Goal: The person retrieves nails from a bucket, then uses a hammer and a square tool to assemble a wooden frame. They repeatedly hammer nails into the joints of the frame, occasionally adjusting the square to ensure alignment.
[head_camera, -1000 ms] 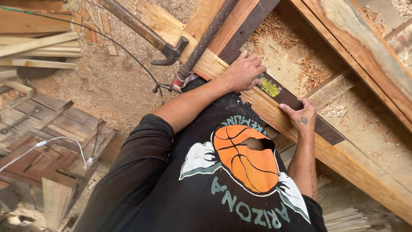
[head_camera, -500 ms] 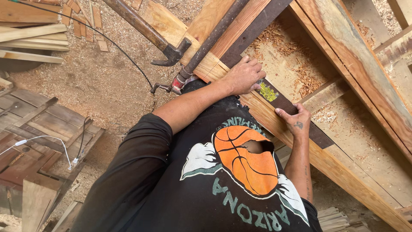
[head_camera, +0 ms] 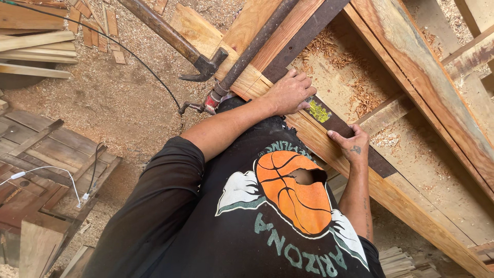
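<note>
- Since the earlier frames little has shifted: both hands have kept their places on the dark strip, and only the head view has drifted slightly, so the hammer now sits a bit nearer the top edge.
- Head view, left hand (head_camera: 289, 92): it lies palm down, fingers loosely curled, pressing on the far end of the long dark strip (head_camera: 329, 119) where that meets the pale wooden beam (head_camera: 329, 149). It grips nothing; it simply bears down.
- Head view, right hand (head_camera: 352, 146): fingers bent over the strip's near stretch, thumb on the beam side, a light pinch rather than a closed fist.
- The strip runs diagonally from far left to near right along the beam's top edge, with a yellow label (head_camera: 319, 110) between the two hands.
- A bar clamp (head_camera: 242, 62) crosses the beam just left of the left hand, its red collar (head_camera: 211, 101) hanging over the sawdust floor (head_camera: 128, 98); a hammer (head_camera: 203, 66) rests beside it.
- Judged risk: with only hand pressure holding it, the strip could slide along the beam if either hand eases, and fingertips over its edge could get pinched.
- Wood shavings (head_camera: 329, 51) on the board beyond could get under the strip and stop it seating flat.
</note>
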